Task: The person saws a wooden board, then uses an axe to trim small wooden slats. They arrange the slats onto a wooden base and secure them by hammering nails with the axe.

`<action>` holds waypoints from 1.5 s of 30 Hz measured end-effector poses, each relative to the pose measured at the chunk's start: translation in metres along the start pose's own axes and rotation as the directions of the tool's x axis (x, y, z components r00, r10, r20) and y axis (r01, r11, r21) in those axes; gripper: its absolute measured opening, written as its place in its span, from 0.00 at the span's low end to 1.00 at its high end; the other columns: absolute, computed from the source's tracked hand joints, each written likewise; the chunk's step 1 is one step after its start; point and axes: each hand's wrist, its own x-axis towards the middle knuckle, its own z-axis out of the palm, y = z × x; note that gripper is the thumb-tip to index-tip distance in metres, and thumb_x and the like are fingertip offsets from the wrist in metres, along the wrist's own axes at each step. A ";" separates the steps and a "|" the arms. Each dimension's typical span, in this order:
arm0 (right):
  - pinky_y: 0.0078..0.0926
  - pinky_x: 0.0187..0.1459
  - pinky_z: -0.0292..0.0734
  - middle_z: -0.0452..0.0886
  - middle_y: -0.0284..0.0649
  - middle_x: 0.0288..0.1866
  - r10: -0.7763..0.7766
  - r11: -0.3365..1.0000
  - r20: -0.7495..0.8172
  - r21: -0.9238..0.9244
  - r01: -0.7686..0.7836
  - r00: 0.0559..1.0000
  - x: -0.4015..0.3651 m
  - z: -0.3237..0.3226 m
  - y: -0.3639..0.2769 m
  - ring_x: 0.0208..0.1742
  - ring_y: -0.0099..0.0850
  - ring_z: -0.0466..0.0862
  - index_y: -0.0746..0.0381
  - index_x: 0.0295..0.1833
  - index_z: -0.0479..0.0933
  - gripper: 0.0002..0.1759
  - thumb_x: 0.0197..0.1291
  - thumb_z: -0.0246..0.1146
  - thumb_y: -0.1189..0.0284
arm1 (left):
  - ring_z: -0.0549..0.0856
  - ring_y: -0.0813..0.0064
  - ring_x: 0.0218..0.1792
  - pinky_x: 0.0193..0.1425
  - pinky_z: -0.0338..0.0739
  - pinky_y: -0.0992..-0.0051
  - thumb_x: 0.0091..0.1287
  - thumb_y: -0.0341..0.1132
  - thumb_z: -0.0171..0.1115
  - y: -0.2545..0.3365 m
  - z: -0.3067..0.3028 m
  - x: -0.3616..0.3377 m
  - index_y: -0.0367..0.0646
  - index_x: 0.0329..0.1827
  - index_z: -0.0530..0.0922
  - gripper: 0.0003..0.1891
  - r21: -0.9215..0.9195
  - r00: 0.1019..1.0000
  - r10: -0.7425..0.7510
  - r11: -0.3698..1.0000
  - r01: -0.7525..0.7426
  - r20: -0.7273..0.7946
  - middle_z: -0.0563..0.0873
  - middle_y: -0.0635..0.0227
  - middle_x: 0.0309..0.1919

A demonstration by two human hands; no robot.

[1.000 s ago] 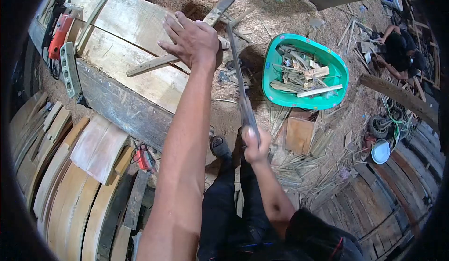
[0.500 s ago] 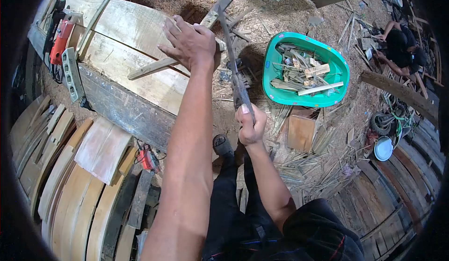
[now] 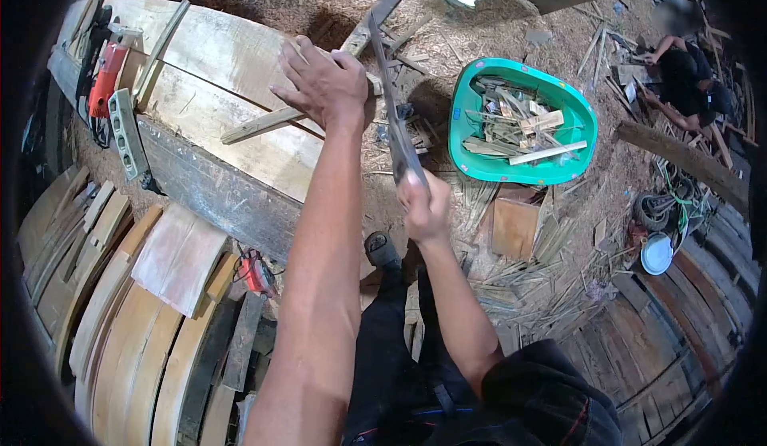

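Note:
My left hand (image 3: 323,83) lies with spread fingers over a narrow wooden stick (image 3: 264,123), pressing on it from above. The stick lies slantwise across pale wide planks (image 3: 216,47) on a workbench, and part of it is hidden under my palm. My right hand (image 3: 425,206) is closed around the near end of a handsaw (image 3: 393,111), its handle covered by my fingers. The long dark blade points away from me, narrowing toward its tip, and passes just right of my left hand, by the bench edge.
A green tub (image 3: 591,122) of wood scraps stands right of the blade. On the bench's left lie a red power tool (image 3: 105,79) and a spirit level (image 3: 128,133). Another red tool (image 3: 256,273) sits below. Curved boards (image 3: 152,350) are stacked lower left. A person (image 3: 687,79) crouches far right.
My right hand has moved slightly up and left with the handsaw, and the blade has slid a little along its length. My left hand has stayed nearly in place.

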 end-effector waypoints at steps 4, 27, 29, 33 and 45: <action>0.29 0.22 0.61 0.66 0.35 0.15 -0.172 0.978 0.006 -0.119 0.172 0.985 -0.040 -0.007 0.003 0.17 0.25 0.67 0.63 0.23 0.69 0.21 0.68 0.58 0.63 | 0.58 0.58 0.78 0.76 0.40 0.36 0.65 0.43 0.54 0.000 0.001 0.000 0.41 0.72 0.66 0.32 0.001 1.000 0.002 1.000 -0.002 -0.015 0.63 0.55 0.75; 0.25 0.23 0.64 0.69 0.30 0.18 -0.253 0.922 -0.319 -0.364 0.128 0.913 -0.091 -0.046 -0.039 0.21 0.17 0.66 0.64 0.34 0.77 0.10 0.66 0.65 0.70 | 0.80 0.57 0.59 0.64 0.71 0.60 0.68 0.34 0.63 -0.076 -0.071 -0.053 0.44 0.52 0.82 0.11 -0.433 0.694 0.675 0.720 -0.542 0.252 0.85 0.59 0.52; 0.24 0.25 0.64 0.69 0.29 0.19 -0.298 0.925 -0.330 -0.330 0.186 0.896 -0.098 -0.047 -0.054 0.22 0.17 0.66 0.65 0.37 0.79 0.09 0.67 0.65 0.70 | 0.84 0.57 0.51 0.55 0.77 0.62 0.68 0.31 0.63 -0.074 -0.087 -0.055 0.41 0.50 0.81 0.10 -0.630 0.634 0.757 0.573 -0.524 0.161 0.86 0.59 0.45; 0.20 0.33 0.71 0.78 0.28 0.28 -0.284 0.955 -0.353 -0.185 0.231 0.892 -0.121 -0.045 -0.127 0.29 0.15 0.72 0.67 0.47 0.81 0.12 0.65 0.68 0.68 | 0.85 0.70 0.32 0.36 0.79 0.72 0.66 0.26 0.66 -0.035 -0.200 -0.074 0.36 0.47 0.80 0.08 -0.864 0.648 0.761 0.357 -0.354 0.048 0.87 0.60 0.36; 0.17 0.28 0.64 0.75 0.25 0.24 -0.460 0.887 -0.161 -0.129 0.443 0.873 -0.285 -0.051 -0.360 0.27 0.13 0.69 0.66 0.39 0.81 0.13 0.66 0.67 0.65 | 0.81 0.84 0.30 0.32 0.75 0.79 0.67 0.25 0.66 0.022 -0.491 -0.122 0.36 0.40 0.80 0.03 -0.949 0.574 0.801 0.023 -0.315 -0.171 0.85 0.69 0.28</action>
